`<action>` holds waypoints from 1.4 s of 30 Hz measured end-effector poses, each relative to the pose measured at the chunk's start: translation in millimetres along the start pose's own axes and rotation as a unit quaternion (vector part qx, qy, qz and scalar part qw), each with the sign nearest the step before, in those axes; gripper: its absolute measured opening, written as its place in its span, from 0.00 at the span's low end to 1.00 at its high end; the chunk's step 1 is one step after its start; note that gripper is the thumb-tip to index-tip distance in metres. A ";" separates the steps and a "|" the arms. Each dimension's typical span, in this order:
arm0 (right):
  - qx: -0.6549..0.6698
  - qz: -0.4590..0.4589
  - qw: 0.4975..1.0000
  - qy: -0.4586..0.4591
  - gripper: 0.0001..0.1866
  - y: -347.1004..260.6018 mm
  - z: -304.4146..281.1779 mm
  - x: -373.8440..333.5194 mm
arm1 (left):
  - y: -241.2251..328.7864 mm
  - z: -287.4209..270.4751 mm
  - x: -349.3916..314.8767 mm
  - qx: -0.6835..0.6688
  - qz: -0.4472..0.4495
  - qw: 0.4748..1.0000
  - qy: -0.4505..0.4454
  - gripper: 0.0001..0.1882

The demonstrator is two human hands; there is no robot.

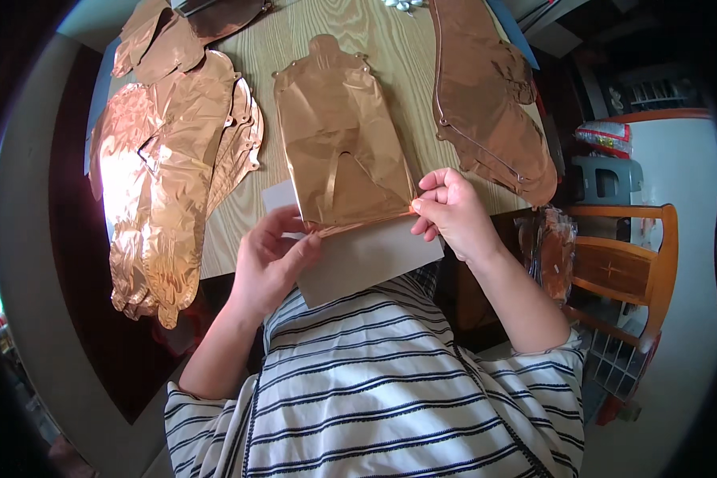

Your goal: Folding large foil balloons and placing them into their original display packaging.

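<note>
A flat, copper-coloured foil balloon (327, 111) lies in front of me, folded into a long panel with a rounded tab at its far end and small eyelet tabs beside that. My left hand (269, 253) pinches its near left corner. At the near right corner, the thumb and forefinger of my right hand (456, 211) grip the folded edge, other fingers curled loosely. Beneath this near edge, a grey card (366, 259) juts out over the table's front, close to my lap.
Flat copper foil balloons (163, 175) are stacked at left, overhanging the wood-grain table (255, 36). Another pile (486, 88) lies at right. Small white objects (405, 4) sit at the far edge. A wooden chair (653, 263) and a grey plastic stool (609, 171) stand at right.
</note>
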State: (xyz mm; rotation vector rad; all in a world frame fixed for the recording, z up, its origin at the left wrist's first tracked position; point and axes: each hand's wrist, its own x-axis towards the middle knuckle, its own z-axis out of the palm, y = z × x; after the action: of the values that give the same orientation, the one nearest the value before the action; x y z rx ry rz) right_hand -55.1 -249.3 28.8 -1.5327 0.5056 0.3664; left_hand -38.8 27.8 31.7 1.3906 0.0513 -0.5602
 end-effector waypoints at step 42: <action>-0.514 -0.408 0.732 0.183 0.14 22.9 15.3 -3.4 | -5.0 42.9 120.1 0.522 0.511 0.650 -0.211 0.23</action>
State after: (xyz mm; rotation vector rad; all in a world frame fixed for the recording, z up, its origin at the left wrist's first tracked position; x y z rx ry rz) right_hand -68.9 -233.4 10.6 -2.7522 -0.2101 -0.4718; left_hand 51.3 -54.0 -7.0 2.0113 -1.5941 0.1683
